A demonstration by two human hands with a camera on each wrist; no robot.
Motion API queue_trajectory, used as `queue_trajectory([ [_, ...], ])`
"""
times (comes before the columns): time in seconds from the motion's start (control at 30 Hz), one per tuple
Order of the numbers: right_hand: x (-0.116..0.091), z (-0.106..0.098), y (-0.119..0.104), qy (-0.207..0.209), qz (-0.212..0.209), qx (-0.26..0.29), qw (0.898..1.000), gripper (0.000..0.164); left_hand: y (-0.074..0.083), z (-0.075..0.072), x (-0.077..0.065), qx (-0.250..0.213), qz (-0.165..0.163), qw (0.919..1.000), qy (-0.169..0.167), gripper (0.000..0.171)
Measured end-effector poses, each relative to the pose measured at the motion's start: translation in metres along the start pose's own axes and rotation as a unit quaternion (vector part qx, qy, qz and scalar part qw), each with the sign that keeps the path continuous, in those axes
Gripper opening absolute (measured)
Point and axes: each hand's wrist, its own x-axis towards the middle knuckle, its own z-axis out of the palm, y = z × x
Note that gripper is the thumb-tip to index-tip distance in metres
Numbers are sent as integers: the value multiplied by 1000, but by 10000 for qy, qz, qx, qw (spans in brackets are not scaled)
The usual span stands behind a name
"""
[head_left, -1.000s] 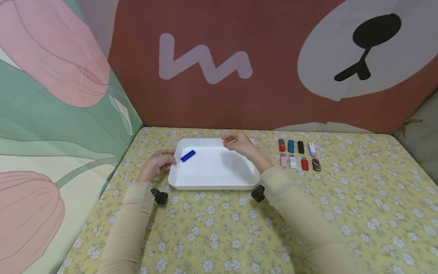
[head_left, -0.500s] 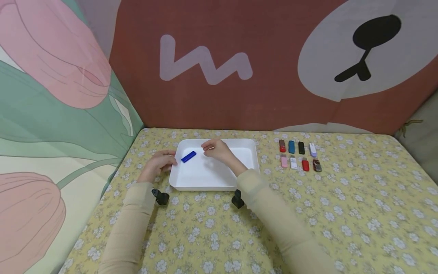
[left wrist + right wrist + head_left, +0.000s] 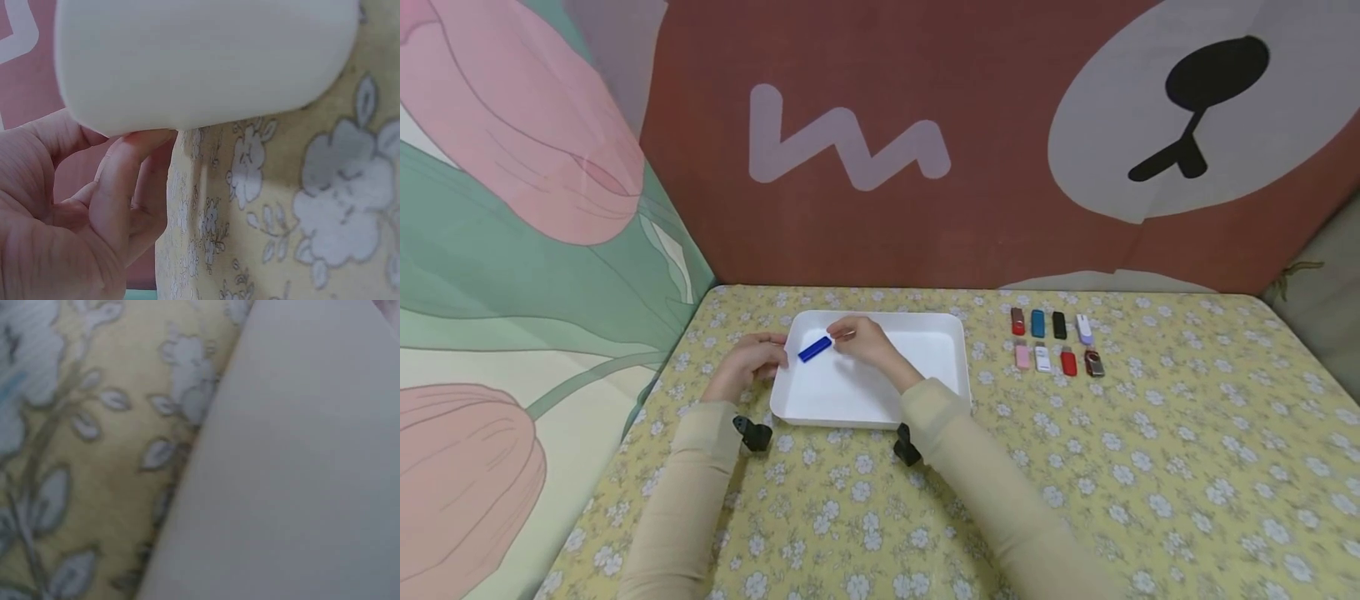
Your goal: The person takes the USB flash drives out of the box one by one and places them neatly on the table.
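A shallow white tray [image 3: 880, 422] stands on the floral cloth in the head view, with a long blue stick [image 3: 815, 349], apparently a USB drive, lying slantwise inside its left part. My left hand [image 3: 747, 364] is at the tray's left side. In the left wrist view, the left hand's thumb and bent fingers [image 3: 119, 181] touch the tray's outer wall [image 3: 206, 69]. Above the tray, my right hand [image 3: 862, 340] has its fingertips right beside the blue stick's right end. I cannot tell whether those bent fingers hold something small. The tray's wall [image 3: 281, 475] fills much of the right wrist view.
Several USB drives lie in two rows right of the tray, among them a pink one [image 3: 1022, 357], a red one [image 3: 1068, 361] and a black one [image 3: 1059, 325]. A red printed backdrop [image 3: 850, 242] rises at the table's back edge; a flowered one [image 3: 587, 308] is at left.
The right hand has moved left across the tray, from its back right part to beside the blue stick. The left hand stays at the tray's left side.
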Motion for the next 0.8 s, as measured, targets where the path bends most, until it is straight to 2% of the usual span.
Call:
queue_trajectory([
  [0.17,0,5,5,-108,73,69,9999,32,0,0,0,-70,-62,10000,-15,59],
  [0.5,1,9,7,-261,49,122,9996,38,-2,-1,1,-98,61,9999,-52,59],
  [0.63,0,11,5,-452,-17,-40,9990,42,-2,-1,2,-71,-52,10000,46,58],
  [0.8,1,13,3,-724,-93,-617,9954,43,-1,1,3,-8,-192,9996,187,56],
])
